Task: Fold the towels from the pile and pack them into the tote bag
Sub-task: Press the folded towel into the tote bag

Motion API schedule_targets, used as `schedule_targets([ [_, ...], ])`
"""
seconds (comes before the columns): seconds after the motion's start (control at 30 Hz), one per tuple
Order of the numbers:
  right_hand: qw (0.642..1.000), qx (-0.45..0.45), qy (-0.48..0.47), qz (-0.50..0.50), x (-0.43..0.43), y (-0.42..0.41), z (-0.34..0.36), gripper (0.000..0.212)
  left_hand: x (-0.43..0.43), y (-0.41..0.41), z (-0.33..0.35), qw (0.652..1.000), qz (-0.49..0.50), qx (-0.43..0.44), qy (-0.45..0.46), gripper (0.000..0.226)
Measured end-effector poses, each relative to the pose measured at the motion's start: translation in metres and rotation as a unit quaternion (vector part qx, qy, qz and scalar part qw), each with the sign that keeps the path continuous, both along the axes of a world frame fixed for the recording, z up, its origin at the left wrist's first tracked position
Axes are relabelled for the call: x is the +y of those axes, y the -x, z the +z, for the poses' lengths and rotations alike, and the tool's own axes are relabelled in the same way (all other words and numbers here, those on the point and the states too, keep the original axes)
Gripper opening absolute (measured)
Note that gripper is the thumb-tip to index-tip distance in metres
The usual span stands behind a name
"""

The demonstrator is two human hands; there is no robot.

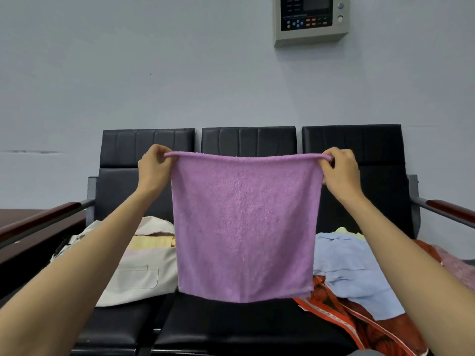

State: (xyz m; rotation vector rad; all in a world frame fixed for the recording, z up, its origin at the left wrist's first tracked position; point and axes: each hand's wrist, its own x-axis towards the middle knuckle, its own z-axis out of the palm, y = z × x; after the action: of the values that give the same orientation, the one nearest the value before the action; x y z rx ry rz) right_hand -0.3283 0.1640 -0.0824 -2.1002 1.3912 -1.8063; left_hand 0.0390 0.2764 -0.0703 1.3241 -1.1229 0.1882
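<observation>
The person is holding up a purple towel point(244, 227) in the air, over the black bench seat point(231, 327). The left hand point(154, 168) is pinching the top left corner, and the right hand point(340, 170) is pinching the top right corner. Both hands are closed tight on the cloth. The towel is hanging down flat between them, and its top edge is sagging a little in the middle.

It is looking soft, fluffy and light. It is bending very easily, so it is probably needing a hold at two corners to stay flat. It is not likely to slip or break.

The tote bag point(138, 273) is lying on the seat to the left, with folded towels point(151, 244) peeking out of its top. The pile point(354, 276) of other towels is sitting on the right.
</observation>
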Motion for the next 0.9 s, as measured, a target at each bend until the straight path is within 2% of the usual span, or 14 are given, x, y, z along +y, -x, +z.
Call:
schedule_targets([
  [0.1, 0.990, -0.047, -0.118, 0.055, -0.019, -0.006, -0.005, 0.017, -0.019, -0.010, -0.004, 0.997, -0.022, 0.040, -0.059, 0.008],
  [0.2, 0.972, -0.038, -0.228, 0.051, -0.058, -0.017, -0.040, 0.013, -0.058, -0.021, -0.038, 0.983, -0.036, 0.071, -0.165, 0.008],
  [0.33, 0.942, -0.041, -0.330, 0.054, -0.110, -0.029, -0.116, 0.004, -0.115, -0.033, -0.119, 0.951, -0.065, 0.166, -0.253, 0.003],
  [0.37, 0.935, -0.045, -0.347, 0.055, -0.121, -0.033, -0.138, 0.002, -0.128, -0.039, -0.143, 0.943, -0.070, 0.182, -0.270, 0.008],
  [0.47, 0.917, -0.049, -0.389, 0.066, -0.140, -0.037, -0.200, 0.015, -0.155, -0.055, -0.215, 0.927, -0.070, 0.177, -0.324, 0.018],
  [0.57, 0.910, -0.033, -0.405, 0.083, -0.134, -0.032, -0.241, 0.020, -0.139, -0.042, -0.249, 0.928, -0.078, 0.189, -0.312, 0.012],
  [0.63, 0.914, -0.020, -0.395, 0.090, -0.120, -0.022, -0.255, 0.016, -0.118, -0.032, -0.257, 0.929, -0.118, 0.215, -0.278, 0.013],
  [0.77, 0.916, -0.011, -0.371, 0.155, -0.077, 0.003, -0.252, 0.014, -0.064, -0.017, -0.256, 0.930, -0.181, 0.212, -0.239, 0.021],
  [0.9, 0.876, 0.017, -0.393, 0.280, -0.035, 0.029, -0.241, 0.010, -0.017, -0.008, -0.256, 0.926, -0.218, 0.192, -0.243, 0.018],
])
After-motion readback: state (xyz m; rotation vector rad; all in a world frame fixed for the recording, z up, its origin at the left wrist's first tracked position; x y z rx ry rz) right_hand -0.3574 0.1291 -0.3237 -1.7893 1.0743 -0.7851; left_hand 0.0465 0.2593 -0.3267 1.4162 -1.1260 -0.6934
